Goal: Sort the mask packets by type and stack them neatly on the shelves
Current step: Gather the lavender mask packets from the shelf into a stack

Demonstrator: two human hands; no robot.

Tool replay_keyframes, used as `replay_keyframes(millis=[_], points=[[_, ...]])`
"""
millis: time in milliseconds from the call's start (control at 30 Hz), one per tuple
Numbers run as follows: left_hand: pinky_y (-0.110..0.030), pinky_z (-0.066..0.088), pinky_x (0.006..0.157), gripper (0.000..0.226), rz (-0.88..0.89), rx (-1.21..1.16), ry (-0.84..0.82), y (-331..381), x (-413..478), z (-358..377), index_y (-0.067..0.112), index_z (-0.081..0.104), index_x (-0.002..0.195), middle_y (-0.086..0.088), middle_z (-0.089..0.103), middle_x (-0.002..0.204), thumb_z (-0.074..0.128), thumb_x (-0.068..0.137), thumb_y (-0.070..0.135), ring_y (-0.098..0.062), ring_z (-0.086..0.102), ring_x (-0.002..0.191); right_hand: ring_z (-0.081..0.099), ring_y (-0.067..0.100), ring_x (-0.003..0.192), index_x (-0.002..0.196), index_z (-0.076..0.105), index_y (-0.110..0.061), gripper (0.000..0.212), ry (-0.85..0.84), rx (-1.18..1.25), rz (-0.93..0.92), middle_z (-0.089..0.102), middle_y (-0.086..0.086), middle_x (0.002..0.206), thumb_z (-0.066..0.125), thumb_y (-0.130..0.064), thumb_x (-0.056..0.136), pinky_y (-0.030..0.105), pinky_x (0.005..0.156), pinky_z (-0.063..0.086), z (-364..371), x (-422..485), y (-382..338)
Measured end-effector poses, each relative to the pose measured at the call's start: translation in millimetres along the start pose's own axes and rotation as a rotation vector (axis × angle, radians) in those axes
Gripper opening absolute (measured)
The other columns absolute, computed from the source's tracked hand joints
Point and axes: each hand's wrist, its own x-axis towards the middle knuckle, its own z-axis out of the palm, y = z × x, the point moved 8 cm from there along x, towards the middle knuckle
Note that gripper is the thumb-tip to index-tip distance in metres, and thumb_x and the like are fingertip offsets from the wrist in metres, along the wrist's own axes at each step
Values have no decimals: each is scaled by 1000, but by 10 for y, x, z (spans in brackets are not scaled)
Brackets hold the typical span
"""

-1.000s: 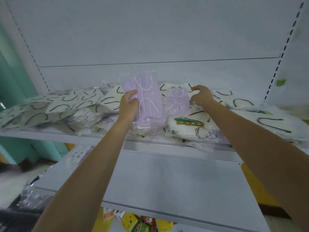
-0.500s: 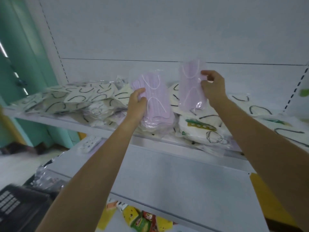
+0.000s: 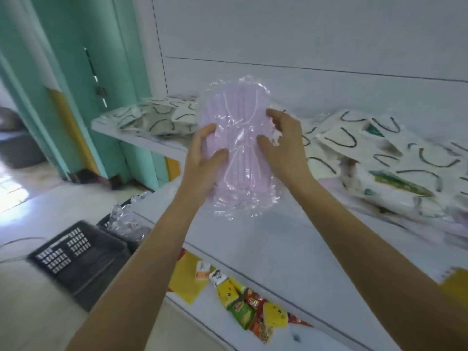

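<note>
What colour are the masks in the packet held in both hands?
Pale lilac, inside clear plastic wrap; the head view shows the packet best.

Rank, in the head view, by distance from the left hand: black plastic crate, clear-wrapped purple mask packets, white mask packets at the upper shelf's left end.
1. Clear-wrapped purple mask packets: held in the left hand.
2. White mask packets: up-left, on shelf.
3. Black plastic crate: down-left, on floor.
</note>
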Motion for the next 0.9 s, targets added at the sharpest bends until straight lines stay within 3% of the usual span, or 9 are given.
replay_keyframes(millis=[67,167,333,400,500,600,700,833,900], points=[[-19,50,77,68,-68,-80,-11,-253,-138,-479,33,32,137,15,43,133,51,85,-7,-3,55,101,37,15,127,144,28,-12,57,-145,90,31,31,4,141,48,-2,91,14,103,32,601,-276,52],[-27,53,72,68,-217,-132,-44,-693,-293,-1141,37,34,132,-9,49,134,47,81,-6,-20,60,101,23,6,131,148,12,-9,62,-316,156,130,17,7,151,42,-3,93,-6,93,23,1562,-644,206],[-40,54,78,75,-434,-47,-9,-1510,-358,-2241,24,36,140,-11,59,121,49,69,5,-28,62,102,26,16,136,149,0,-18,71,-376,246,361,18,3,149,46,-15,96,30,112,26,2872,-1201,666],[-45,53,86,77,-545,-36,-27,-1926,-332,-2542,27,31,142,-12,55,127,50,71,6,-29,60,107,32,19,136,150,4,-19,69,-391,282,472,22,3,151,46,-12,96,41,112,32,3278,-1440,895],[-34,52,85,63,-672,27,-194,-2438,-340,-2660,21,31,141,-10,54,125,47,84,1,-22,58,106,38,21,132,148,20,-14,67,-365,224,625,34,6,148,47,-10,86,44,109,36,3641,-1701,1267],[-31,51,84,62,-831,91,-405,-2916,-349,-2681,23,38,133,-3,56,118,52,74,16,-18,59,105,46,25,126,144,30,-14,76,-219,184,794,44,6,140,47,-19,69,48,105,39,3800,-1741,1607],[-32,52,80,42,-900,207,-525,-3282,-221,-2643,20,47,120,-4,60,110,51,81,9,-16,61,95,54,27,111,136,37,-14,59,-48,213,909,53,6,125,51,-8,79,44,96,46,3853,-1653,1881],[-17,45,62,57,-826,297,-500,-3635,235,-2447,12,30,141,-9,51,129,49,88,0,-18,56,98,59,16,83,129,41,-7,42,47,226,970,58,6,104,48,-1,89,24,67,52,3919,-1463,2317],[-24,49,79,60,-768,355,-514,-3882,509,-2301,12,27,144,-9,42,140,50,89,3,-22,52,115,54,11,72,125,45,-2,36,84,195,978,58,11,103,44,3,89,17,55,46,3926,-1289,2561]])
